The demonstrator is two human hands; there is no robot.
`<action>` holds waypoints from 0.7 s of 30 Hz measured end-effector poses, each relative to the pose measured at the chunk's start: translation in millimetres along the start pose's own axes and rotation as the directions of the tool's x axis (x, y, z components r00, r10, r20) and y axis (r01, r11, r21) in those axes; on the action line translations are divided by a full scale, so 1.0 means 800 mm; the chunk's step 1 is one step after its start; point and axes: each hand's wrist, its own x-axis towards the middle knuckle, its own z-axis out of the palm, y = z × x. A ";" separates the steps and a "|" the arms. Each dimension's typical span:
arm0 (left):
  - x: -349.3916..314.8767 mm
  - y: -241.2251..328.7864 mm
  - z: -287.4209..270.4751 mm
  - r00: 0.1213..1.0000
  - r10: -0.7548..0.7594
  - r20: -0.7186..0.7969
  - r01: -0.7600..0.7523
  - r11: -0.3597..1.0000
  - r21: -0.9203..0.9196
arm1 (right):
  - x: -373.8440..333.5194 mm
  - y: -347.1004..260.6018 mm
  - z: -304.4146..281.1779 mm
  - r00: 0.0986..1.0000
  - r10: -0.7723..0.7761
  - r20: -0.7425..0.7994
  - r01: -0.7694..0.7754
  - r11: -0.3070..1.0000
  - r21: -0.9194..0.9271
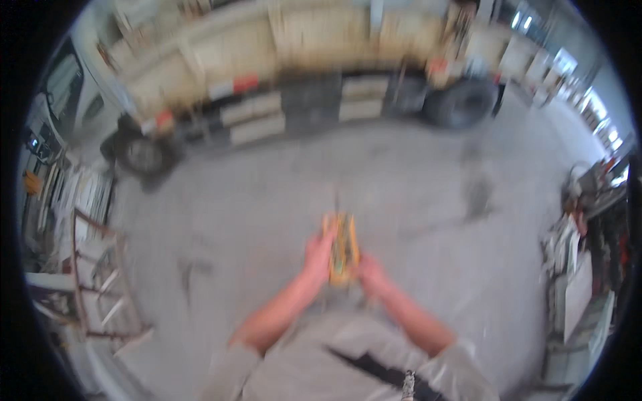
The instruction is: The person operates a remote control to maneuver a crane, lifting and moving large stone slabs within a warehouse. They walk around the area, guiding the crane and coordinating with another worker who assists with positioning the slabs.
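Note:
Both of my hands hold a long yellow-orange object point(342, 257) out in front of my body, above the floor. Its middle looks dark greenish, and a thin dark line stands out at its far end. Motion smear hides what kind of thing it is. My left hand point(319, 254) is closed along its left side, with the thumb toward the top. On the lower right side, my right hand point(371, 273) grips it, its fingers partly hidden.
A truck with a tan cargo body point(321, 40) stands across the grey floor point(281, 180), its rear wheel point(461, 103) at right. To my left are a brown metal frame point(77, 267) and stacked panels point(93, 194). Piled boards point(578, 294) lie along the right.

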 end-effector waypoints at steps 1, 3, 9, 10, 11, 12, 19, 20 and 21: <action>0.010 -0.018 -0.012 0.999 0.004 -0.037 -0.005 0.999 -0.033 | -0.004 0.021 -0.006 0.995 0.099 -0.033 -0.094 0.987 0.133; -0.007 -0.018 -0.012 0.999 -0.020 -0.045 0.021 0.999 0.025 | -0.015 0.018 -0.003 0.980 0.195 0.045 -0.199 0.917 0.345; 0.003 -0.045 -0.009 0.996 -0.069 0.062 0.067 0.997 0.032 | -0.007 0.083 -0.051 0.977 0.119 0.178 -0.189 0.870 0.455; -0.004 -0.046 -0.004 0.993 -0.086 0.081 0.082 0.995 0.048 | -0.009 0.075 -0.054 0.978 0.116 0.171 -0.183 0.871 0.455; -0.011 -0.046 -0.004 0.991 -0.102 0.090 0.097 0.993 0.063 | -0.020 0.061 -0.045 0.978 0.119 0.170 -0.185 0.869 0.458; -0.019 -0.047 -0.001 0.988 -0.110 0.105 0.103 0.992 0.067 | -0.034 0.045 -0.034 0.978 0.123 0.169 -0.189 0.868 0.460; -0.019 -0.069 -0.001 0.966 -0.179 0.186 0.167 0.983 0.077 | -0.088 0.002 -0.009 0.987 0.106 0.121 -0.153 0.850 0.503; -0.014 -0.072 -0.004 0.966 -0.182 0.186 0.172 0.982 0.072 | -0.090 0.002 -0.010 0.988 0.101 0.115 -0.146 0.849 0.508; -0.011 -0.076 -0.007 0.965 -0.180 0.192 0.166 0.982 0.086 | -0.091 0.003 -0.009 0.989 0.096 0.110 -0.139 0.846 0.515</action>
